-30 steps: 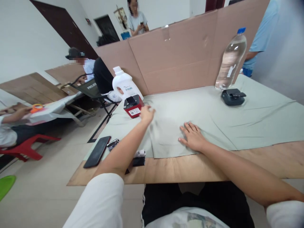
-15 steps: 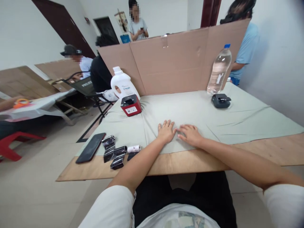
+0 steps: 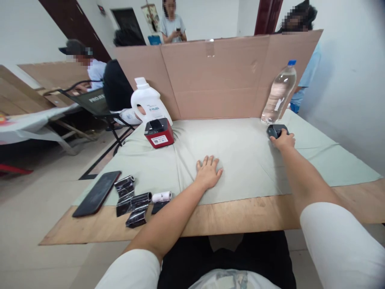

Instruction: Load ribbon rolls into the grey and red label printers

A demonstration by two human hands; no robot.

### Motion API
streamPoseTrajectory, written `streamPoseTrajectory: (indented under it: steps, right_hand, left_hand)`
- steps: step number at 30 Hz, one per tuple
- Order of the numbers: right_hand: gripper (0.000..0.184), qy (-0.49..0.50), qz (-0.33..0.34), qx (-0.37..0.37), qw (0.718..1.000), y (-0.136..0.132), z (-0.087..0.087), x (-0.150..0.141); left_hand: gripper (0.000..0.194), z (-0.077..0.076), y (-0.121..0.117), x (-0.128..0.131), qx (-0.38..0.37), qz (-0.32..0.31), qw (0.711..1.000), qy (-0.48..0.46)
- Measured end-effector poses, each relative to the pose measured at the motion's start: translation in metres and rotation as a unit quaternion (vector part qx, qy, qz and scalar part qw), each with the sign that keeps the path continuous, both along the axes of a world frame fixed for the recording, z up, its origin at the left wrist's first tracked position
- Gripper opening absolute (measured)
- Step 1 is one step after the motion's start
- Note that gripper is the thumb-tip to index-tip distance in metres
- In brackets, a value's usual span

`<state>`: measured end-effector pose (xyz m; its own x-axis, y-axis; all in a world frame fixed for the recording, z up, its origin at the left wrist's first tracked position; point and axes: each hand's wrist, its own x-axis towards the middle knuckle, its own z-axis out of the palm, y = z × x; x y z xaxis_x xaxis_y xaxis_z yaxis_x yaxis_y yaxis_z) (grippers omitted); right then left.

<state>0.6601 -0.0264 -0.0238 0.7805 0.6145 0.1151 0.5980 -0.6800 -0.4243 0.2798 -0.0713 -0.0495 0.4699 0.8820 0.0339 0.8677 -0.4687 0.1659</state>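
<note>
My left hand (image 3: 208,173) lies flat on the pale green cloth (image 3: 228,148), fingers spread, holding nothing. At the far right, my right hand (image 3: 284,140) is on a small black boxy device (image 3: 273,130). Its thumb is at the near left side and its fingers reach over the right side, partly hiding the device. The device sits on the cloth just in front of a clear bottle (image 3: 278,94) with a blue cap.
A red and black box-shaped device (image 3: 159,134) stands before a white jug (image 3: 150,100). Nearer are a black phone-like slab (image 3: 96,194), black film rolls (image 3: 138,208) and a small white roll (image 3: 161,196). A cardboard screen (image 3: 216,80) borders the back; people are beyond it.
My right hand has left its place beside my left hand, reached forward and right, and taken hold of the small black device. My left hand stays flat on the cloth. The view has shifted slightly.
</note>
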Motion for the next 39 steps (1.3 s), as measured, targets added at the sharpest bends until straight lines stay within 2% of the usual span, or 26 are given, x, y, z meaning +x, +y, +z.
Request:
streamPoseTrajectory:
  steps: [4, 6, 8, 9, 10, 12, 14, 15, 16, 17, 19, 21, 23, 25, 29, 31, 33, 37, 39]
  right_hand:
    - [0.074, 0.016, -0.007, 0.041, 0.999, -0.007, 0.001, -0.028]
    - [0.073, 0.032, 0.049, 0.069, 0.996, -0.012, 0.004, -0.05]
    - [0.07, 0.039, 0.148, 0.113, 0.982, -0.02, 0.006, -0.079]
    - [0.068, 0.037, 0.206, 0.14, 0.968, -0.027, 0.006, -0.097]
    - [0.068, 0.028, 0.264, 0.169, 0.949, -0.034, 0.005, -0.117]
    - [0.066, -0.007, 0.361, 0.219, 0.906, -0.054, 0.002, -0.16]
    - [0.068, -0.042, 0.417, 0.246, 0.874, -0.076, -0.002, -0.203]
    - [0.07, -0.055, 0.431, 0.25, 0.865, -0.087, -0.004, -0.222]
    - [0.07, -0.061, 0.442, 0.251, 0.859, -0.097, -0.006, -0.237]
    - [0.068, -0.058, 0.452, 0.252, 0.854, -0.104, -0.007, -0.248]
    - [0.058, -0.022, 0.467, 0.262, 0.844, -0.112, -0.008, -0.258]
    - [0.049, 0.054, 0.456, 0.291, 0.84, -0.11, -0.007, -0.254]
    - [0.049, 0.146, 0.416, 0.324, 0.837, -0.101, -0.007, -0.242]
    - [0.059, 0.227, 0.391, 0.337, 0.826, -0.092, -0.01, -0.231]
    - [0.089, 0.307, 0.435, 0.306, 0.789, -0.086, -0.026, -0.224]
    - [0.09, 0.309, 0.444, 0.302, 0.785, -0.087, -0.034, -0.226]
    - [0.088, 0.314, 0.441, 0.306, 0.783, -0.087, -0.038, -0.226]
    - [0.087, 0.363, 0.433, 0.309, 0.765, -0.084, -0.042, -0.221]
    - [0.088, 0.375, 0.432, 0.304, 0.762, -0.083, -0.044, -0.218]
  left_hand:
    - [0.05, 0.0, 0.002, -0.003, 0.001, -0.009, 0.998, -0.064]
    - [0.042, 0.001, 0.005, -0.005, 0.002, -0.019, 0.988, -0.155]
    - [0.038, 0.003, 0.007, -0.006, -0.026, -0.015, 0.954, -0.299]
    - [0.04, 0.005, 0.008, -0.005, -0.066, -0.006, 0.92, -0.385]
    - [0.046, 0.006, 0.007, -0.005, -0.126, 0.005, 0.873, -0.472]
    - [0.062, 0.009, 0.003, -0.003, -0.275, 0.016, 0.74, -0.614]
    - [0.073, 0.014, -0.002, -0.003, -0.38, 0.005, 0.609, -0.696]
    - [0.077, 0.016, -0.004, -0.004, -0.399, -0.001, 0.567, -0.721]
    - [0.082, 0.018, -0.005, -0.005, -0.398, -0.001, 0.546, -0.737]
    - [0.087, 0.02, -0.006, -0.007, -0.384, 0.004, 0.54, -0.748]
    - [0.097, 0.022, -0.005, -0.011, -0.348, 0.011, 0.554, -0.757]
    - [0.104, 0.022, -0.001, -0.013, -0.331, 0.0, 0.575, -0.748]
    - [0.11, 0.019, 0.002, -0.013, -0.325, -0.023, 0.596, -0.734]
    - [0.118, 0.013, 0.003, -0.011, -0.306, -0.045, 0.634, -0.709]
    - [0.129, 0.004, 0.001, -0.007, -0.227, -0.085, 0.742, -0.625]
    - [0.13, 0.002, 0.0, -0.007, -0.216, -0.095, 0.764, -0.6]
    - [0.126, 0.001, 0.001, -0.008, -0.239, -0.094, 0.757, -0.601]
    - [0.094, 0.002, 0.01, -0.014, -0.363, -0.063, 0.693, -0.619]
    - [0.087, 0.003, 0.015, -0.017, -0.399, -0.051, 0.669, -0.625]
